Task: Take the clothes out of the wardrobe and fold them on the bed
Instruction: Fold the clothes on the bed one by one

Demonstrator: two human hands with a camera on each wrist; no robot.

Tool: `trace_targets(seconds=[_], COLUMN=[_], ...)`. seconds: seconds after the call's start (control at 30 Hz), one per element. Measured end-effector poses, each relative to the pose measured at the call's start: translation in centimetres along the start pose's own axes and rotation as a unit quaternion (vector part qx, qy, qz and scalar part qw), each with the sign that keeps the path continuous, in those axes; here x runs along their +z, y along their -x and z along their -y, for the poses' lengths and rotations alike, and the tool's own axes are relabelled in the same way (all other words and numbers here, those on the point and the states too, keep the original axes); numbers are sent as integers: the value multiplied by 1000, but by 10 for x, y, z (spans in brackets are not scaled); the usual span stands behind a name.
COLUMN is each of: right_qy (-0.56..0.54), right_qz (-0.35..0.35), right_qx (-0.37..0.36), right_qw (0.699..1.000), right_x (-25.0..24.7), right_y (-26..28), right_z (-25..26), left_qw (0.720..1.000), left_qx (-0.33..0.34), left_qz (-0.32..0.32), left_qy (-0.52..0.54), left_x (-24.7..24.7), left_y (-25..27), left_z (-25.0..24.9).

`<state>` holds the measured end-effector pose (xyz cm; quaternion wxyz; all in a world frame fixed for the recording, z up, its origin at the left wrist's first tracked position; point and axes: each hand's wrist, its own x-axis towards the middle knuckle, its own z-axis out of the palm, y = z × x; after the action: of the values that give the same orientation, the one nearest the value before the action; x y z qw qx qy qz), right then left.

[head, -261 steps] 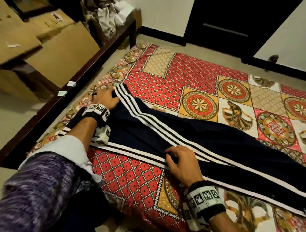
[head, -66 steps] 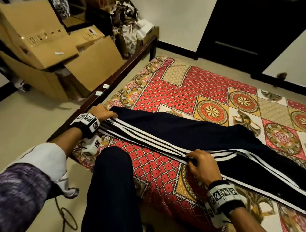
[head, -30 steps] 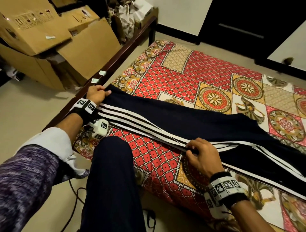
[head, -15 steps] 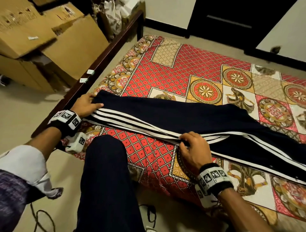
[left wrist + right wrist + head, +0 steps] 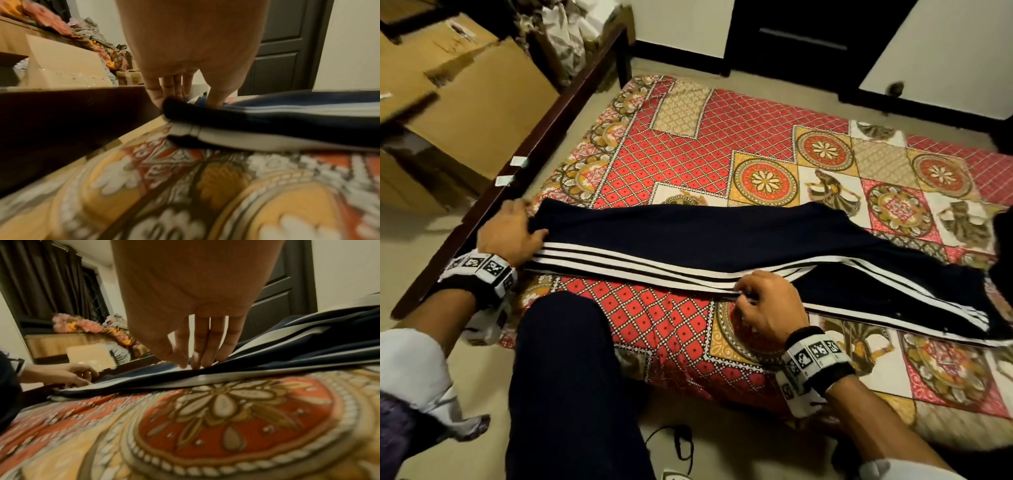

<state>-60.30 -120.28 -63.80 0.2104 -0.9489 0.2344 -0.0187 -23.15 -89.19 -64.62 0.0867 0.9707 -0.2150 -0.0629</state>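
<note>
Judging from how things lie, we are early in the fold: the navy track pants (image 5: 722, 240) are out of the wardrobe and stretched lengthwise across the bed (image 5: 688, 150), legs stacked so the white stripes line up. Our left hand (image 5: 508, 233) pinches the end by the bed frame (image 5: 544, 123); our right hand (image 5: 767, 305) has its fingertips (image 5: 197, 365) on the striped edge midway, though whether they pinch or press we cannot tell. The crosswise folds remain undone.

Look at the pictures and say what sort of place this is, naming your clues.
Most likely a home bedroom: a bed under a patterned bedspread, dark curtains, a panelled door, and cardboard boxes with heaped clothes alongside.
</note>
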Motion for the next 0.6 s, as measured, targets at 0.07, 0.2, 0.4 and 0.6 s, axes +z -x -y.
trace_targets(seconds=[0.07, 0.2, 0.4, 0.6], right_qy=[-21, -75, -5, 159], right_qz=[-54, -149, -168, -115], right_qx=[56, 229, 330, 267], right_qw=[997, 959, 929, 943], right_x=[-17, -51, -87, -105], right_y=[5, 15, 42, 61], right_z=[-18, -84, -172, -225], left_qw=[998, 973, 908, 835], left_qx=[65, 210, 388, 521], left_qz=[-16, 55, 158, 174], left_qy=[16, 84, 29, -36], left_x=[-14, -48, -53, 33], left_y=[-6, -10, 19, 97], left_z=[-18, -88, -244, -362])
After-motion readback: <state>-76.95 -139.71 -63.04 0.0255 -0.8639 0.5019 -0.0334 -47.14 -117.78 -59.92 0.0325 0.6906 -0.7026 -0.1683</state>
